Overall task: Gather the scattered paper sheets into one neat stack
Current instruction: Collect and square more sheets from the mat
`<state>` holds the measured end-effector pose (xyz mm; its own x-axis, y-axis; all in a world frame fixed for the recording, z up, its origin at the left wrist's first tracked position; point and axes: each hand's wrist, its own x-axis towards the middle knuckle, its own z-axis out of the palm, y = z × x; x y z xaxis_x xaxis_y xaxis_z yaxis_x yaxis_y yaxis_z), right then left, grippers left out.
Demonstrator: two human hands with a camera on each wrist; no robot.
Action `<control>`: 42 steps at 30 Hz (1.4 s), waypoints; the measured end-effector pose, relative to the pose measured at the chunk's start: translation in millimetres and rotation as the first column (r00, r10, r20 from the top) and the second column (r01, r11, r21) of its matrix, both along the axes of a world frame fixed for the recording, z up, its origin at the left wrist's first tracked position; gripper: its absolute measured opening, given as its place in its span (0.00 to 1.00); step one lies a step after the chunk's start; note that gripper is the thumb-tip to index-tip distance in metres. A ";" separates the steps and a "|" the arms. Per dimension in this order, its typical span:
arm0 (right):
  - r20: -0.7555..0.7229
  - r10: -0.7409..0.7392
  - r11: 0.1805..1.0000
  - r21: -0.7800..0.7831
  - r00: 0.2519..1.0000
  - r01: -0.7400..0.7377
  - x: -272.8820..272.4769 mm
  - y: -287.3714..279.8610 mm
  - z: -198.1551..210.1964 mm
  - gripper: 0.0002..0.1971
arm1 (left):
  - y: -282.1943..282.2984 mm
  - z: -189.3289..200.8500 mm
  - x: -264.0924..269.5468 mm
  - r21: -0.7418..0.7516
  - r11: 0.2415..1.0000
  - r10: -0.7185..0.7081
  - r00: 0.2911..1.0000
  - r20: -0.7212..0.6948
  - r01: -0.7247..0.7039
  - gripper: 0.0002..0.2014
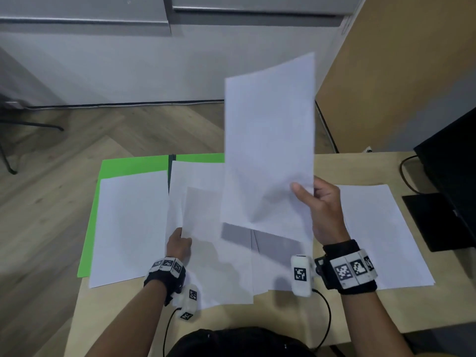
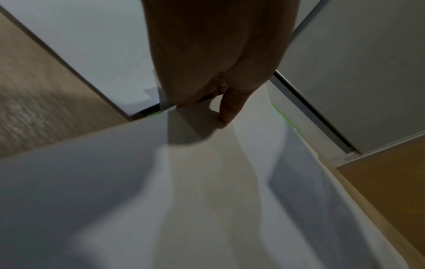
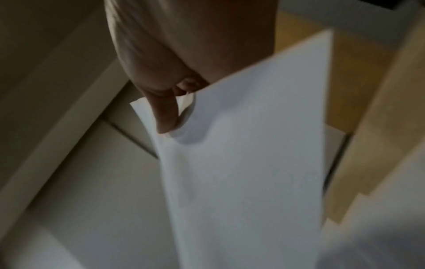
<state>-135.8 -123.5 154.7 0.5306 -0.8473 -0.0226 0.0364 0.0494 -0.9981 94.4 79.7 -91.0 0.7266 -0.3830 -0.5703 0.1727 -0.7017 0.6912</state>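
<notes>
While the right hand [image 1: 325,210] pinches the raised sheet [image 1: 269,140] upright by its right edge, the left hand [image 1: 179,244] pinches the middle sheet [image 1: 206,207] directly below-left.

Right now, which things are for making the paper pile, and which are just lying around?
For the pile:
- lifted sheet, pinched by the right hand
- overlapping middle sheets, held by the left hand
- sheet on the green folder
- sheet at the right

Just lying around:
- green folder
- black monitor and its cable
</notes>
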 end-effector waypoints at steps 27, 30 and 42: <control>-0.829 0.169 0.983 0.183 0.533 -0.027 22.3 34.5 -219.7 0.02 | 2.7 -2.5 -0.5 -0.060 0.997 0.044 0.998 -0.042 -0.046 0.09; -0.823 -0.045 0.996 0.009 0.566 0.092 16.9 21.2 -217.2 0.13 | 4.2 -1.0 -1.6 -0.021 1.000 -0.007 1.000 0.011 0.007 0.06; -0.969 -0.166 0.953 -0.111 0.181 0.282 -33.4 -31.8 -223.2 0.62 | 0.8 13.0 -6.1 0.022 0.998 -0.056 0.997 0.061 0.055 0.05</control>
